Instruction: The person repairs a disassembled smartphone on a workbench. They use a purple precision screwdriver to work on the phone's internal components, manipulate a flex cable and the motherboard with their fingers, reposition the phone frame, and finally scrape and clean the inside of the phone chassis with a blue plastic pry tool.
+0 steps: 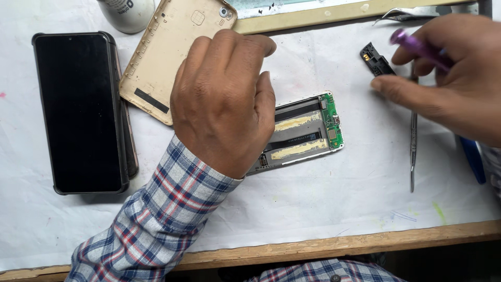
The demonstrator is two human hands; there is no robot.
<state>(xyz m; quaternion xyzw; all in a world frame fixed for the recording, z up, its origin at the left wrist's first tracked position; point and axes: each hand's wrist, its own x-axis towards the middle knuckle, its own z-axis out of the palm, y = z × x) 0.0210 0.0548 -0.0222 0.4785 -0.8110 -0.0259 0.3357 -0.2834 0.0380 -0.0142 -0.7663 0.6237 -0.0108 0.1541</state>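
Phone chassis point(308, 130), opened, lies mid-table, long axis running left-right, its left part under the left hand point(224, 99), whose curled fingers' grip I cannot tell. Far right, the right hand point(449, 78) pinches a purple screwdriver point(417, 47), forefinger touching a small black module point(376, 60).

Probably a phone repair workbench: an opened phone point(302, 133) with its green circuit board bared at centre, a detached gold back cover point(172, 52) upper left, a metal pry tool point(413, 146) at right.
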